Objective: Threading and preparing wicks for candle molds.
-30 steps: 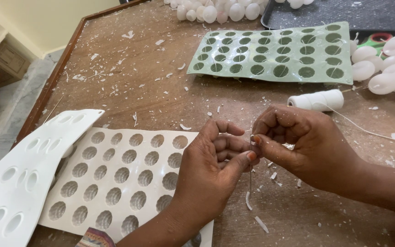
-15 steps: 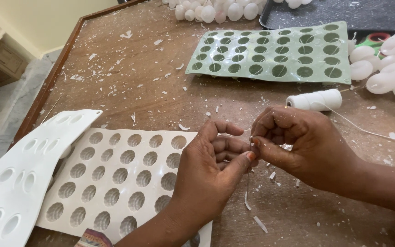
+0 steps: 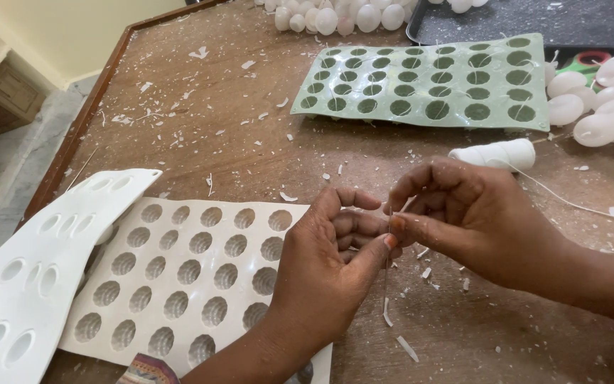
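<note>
A: What are the hands on?

B: A thin white wick thread. The left hand and the right hand meet at the centre of the view, fingertips pressed together around the thread; it hangs down from the pinch toward 6 o'clock, its end just above the wooden table.

A: Are both pinching it?

B: The right thumb and forefinger are closed on it at the top. The left thumb tip presses against the same spot, with the other left fingers curled loosely. I can't tell exactly how much of the thread the left hand grips.

A: How will it handle?

B: My guess is very light and limp, perhaps slightly stiff where wax coats it, since it hangs fairly straight. It looks easy to drop and easy to fray. Best taken near its end with fingertips, as now, not with the whole hand.

A: What lies around?

B: A spool of white thread at 1 o'clock from the hands, its loose strand trailing off toward 3 o'clock. A white mould with ribbed round cavities at 9 o'clock, a second white mould overlapping its left edge. A green mould at 12 o'clock, white wax pieces at 2 o'clock, and wax flakes scattered everywhere.
</note>
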